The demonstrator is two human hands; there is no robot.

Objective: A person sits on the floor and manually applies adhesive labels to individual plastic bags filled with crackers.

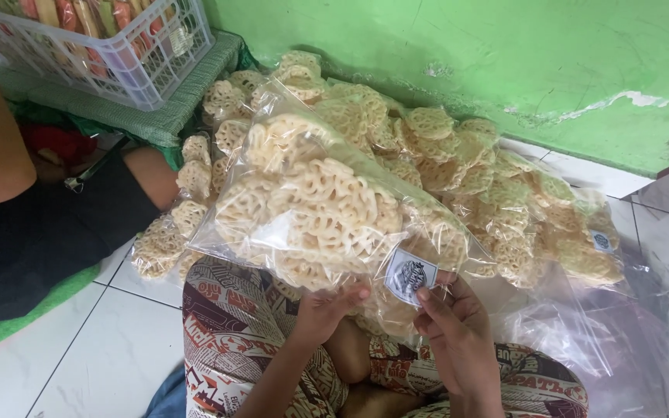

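place: we take it for a home snack-packing corner | floor: white tiled floor (118,364), we sit on it | beside floor: flaking green wall (427,39) | on floor, against wall: heap of bagged lattice crackers (458,162) | left of heap: white plastic crate (156,70) of packets

Bare forearms, hands (396,313) ungloved; patterned red-cream-black printed trousers (234,333).

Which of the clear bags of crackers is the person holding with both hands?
The front bag of crackers, with the label between left hand and right hand; the other bags lie piled behind.
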